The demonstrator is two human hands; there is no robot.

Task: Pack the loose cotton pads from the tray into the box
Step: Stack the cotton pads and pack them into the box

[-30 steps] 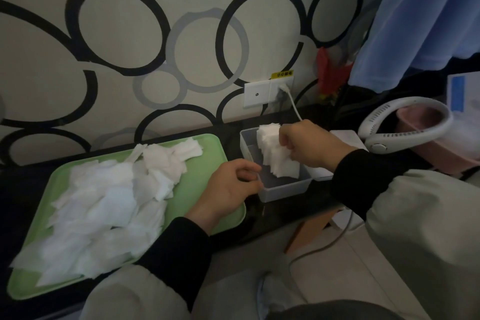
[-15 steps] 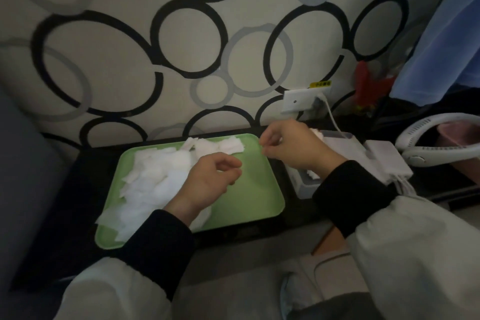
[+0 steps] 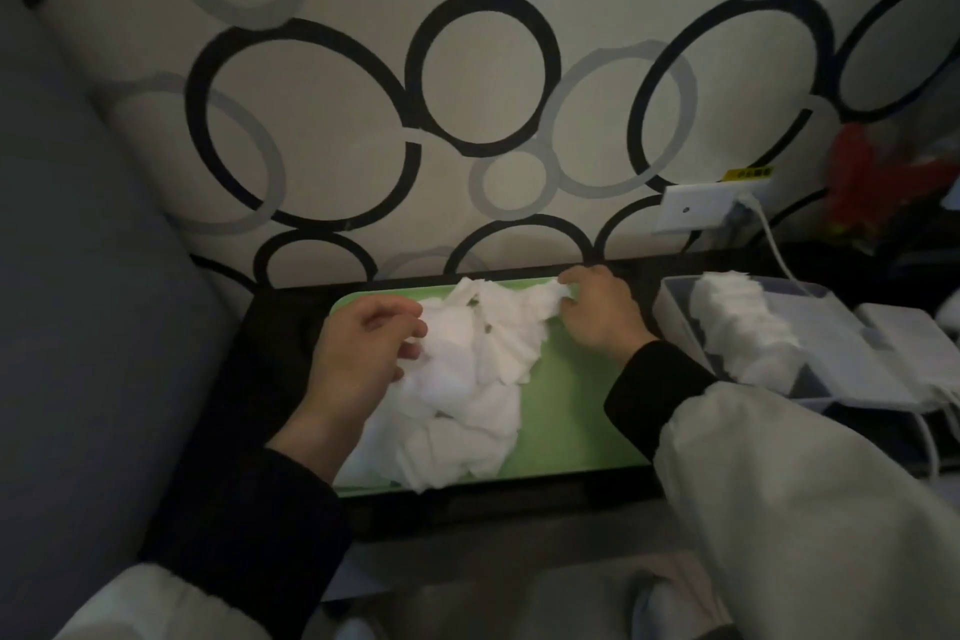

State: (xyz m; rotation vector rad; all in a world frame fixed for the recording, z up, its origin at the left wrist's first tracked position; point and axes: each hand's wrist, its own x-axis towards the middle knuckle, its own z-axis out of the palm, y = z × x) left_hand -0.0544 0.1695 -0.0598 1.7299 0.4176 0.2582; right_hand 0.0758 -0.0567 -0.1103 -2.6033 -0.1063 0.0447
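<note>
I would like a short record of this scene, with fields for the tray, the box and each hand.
tray: green plastic tray on the black table, about half bare
loose pads: heap of loose white cotton pads on the tray's left part
box: pale plastic box right of the tray, holding a stack of white pads
left hand: curled over the heap's left edge; grip unclear
right hand: pinches pads at the heap's far corner

The yellow label (image 3: 747, 173) above the socket (image 3: 696, 211) seems printed, unreadable.
</note>
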